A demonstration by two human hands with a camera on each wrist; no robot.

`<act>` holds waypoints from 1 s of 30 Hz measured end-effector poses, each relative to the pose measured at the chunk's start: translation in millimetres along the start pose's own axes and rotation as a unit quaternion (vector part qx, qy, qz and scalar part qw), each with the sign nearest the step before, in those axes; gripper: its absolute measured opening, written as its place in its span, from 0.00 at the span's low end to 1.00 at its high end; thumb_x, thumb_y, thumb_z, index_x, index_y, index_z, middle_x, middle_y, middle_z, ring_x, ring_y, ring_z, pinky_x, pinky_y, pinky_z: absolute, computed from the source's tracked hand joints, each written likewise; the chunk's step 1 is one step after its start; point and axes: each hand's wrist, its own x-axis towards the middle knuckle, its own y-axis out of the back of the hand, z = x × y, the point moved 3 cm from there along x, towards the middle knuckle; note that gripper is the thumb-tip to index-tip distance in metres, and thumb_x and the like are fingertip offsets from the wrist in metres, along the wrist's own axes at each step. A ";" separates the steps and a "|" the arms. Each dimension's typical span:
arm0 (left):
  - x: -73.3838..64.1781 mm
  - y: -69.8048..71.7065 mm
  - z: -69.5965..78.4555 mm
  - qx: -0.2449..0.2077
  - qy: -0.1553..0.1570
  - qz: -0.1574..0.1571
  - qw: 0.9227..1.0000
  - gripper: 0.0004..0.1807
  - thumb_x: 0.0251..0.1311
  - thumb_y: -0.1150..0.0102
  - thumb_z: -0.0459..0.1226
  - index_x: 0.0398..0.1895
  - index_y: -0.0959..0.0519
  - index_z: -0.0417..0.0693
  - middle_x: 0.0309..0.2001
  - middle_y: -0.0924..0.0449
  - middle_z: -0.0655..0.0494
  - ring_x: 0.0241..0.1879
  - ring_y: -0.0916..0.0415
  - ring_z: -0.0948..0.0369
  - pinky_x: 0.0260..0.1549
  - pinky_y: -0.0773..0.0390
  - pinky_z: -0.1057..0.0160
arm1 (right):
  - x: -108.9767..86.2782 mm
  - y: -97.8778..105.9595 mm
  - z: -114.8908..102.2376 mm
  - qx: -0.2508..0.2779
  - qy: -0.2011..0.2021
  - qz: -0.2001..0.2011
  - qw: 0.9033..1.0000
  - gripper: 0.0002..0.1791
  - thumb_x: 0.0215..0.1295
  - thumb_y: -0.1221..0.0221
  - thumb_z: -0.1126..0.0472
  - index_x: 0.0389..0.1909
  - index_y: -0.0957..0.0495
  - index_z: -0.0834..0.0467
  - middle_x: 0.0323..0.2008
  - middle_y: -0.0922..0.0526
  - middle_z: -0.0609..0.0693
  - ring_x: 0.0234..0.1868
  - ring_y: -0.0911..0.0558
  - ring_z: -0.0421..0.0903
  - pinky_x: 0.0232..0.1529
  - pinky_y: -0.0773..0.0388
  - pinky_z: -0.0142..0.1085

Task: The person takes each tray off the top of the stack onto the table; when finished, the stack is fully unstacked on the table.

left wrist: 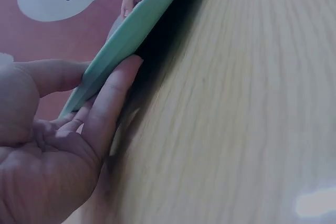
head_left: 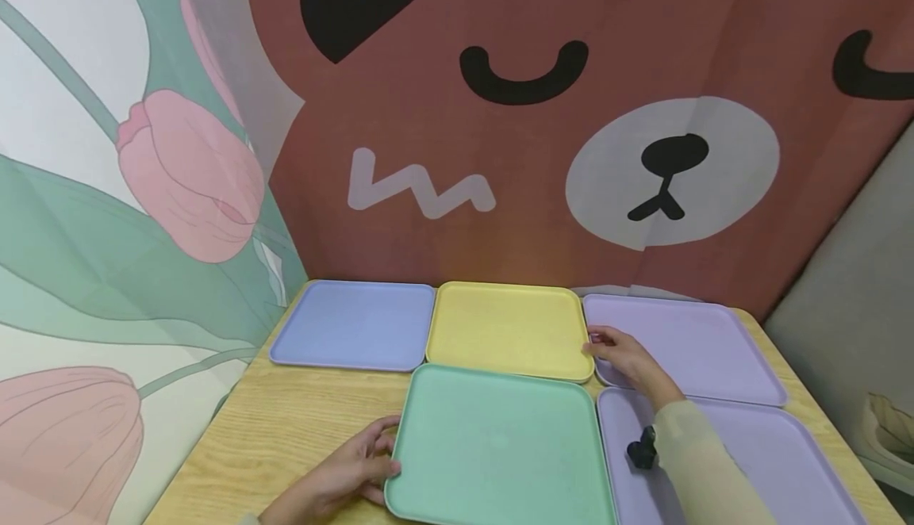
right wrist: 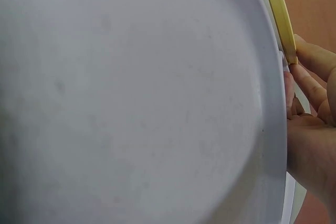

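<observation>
A mint green tray (head_left: 500, 446) lies at the front middle of the table. My left hand (head_left: 353, 465) grips its left edge, thumb over the rim and fingers underneath; the left wrist view shows that edge of the green tray (left wrist: 118, 51) raised off the wood. Behind it sits a yellow tray (head_left: 510, 331). At the yellow tray's right edge, my right hand (head_left: 631, 358) pinches the rim between thumb and fingers, reaching across two lilac trays. In the right wrist view the right hand (right wrist: 315, 114) meets the end of the yellow edge, partly hidden by a lilac tray (right wrist: 157, 87).
A blue tray (head_left: 357, 325) lies at the back left. One lilac tray (head_left: 685, 342) is at the back right, another lilac tray (head_left: 757, 461) in front of it. The wooden table (head_left: 286, 422) meets a wall hanging with a bear (head_left: 400, 247) behind and tulips at left.
</observation>
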 end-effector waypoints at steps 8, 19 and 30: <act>4.7 4.1 9.2 0.117 -0.005 0.019 0.993 0.40 0.61 0.36 0.31 0.74 0.43 0.32 0.47 0.26 0.42 0.40 0.19 0.53 0.33 0.13 0.50 | -0.9 0.2 -0.7 -0.007 0.007 -0.001 1.000 0.38 0.70 0.37 0.48 0.74 0.37 0.61 0.66 0.31 0.65 0.66 0.33 0.61 0.71 0.39 0.58; 11.2 7.9 19.3 0.235 -0.010 0.047 0.971 0.32 0.63 0.34 0.35 0.67 0.31 0.30 0.38 0.25 0.48 0.34 0.24 0.56 0.29 0.13 0.54 | -0.7 0.1 -0.5 0.000 0.001 0.000 1.000 0.38 0.69 0.37 0.48 0.74 0.36 0.61 0.65 0.30 0.63 0.65 0.32 0.60 0.71 0.39 0.57; 24.0 11.6 35.4 0.340 -0.041 0.052 0.938 0.21 0.67 0.38 0.38 0.56 0.22 0.31 0.31 0.16 0.53 0.27 0.19 0.57 0.23 0.16 0.61 | 0.6 1.4 0.7 -0.005 0.005 -0.002 1.000 0.39 0.69 0.37 0.47 0.74 0.37 0.60 0.67 0.32 0.64 0.68 0.34 0.61 0.71 0.39 0.58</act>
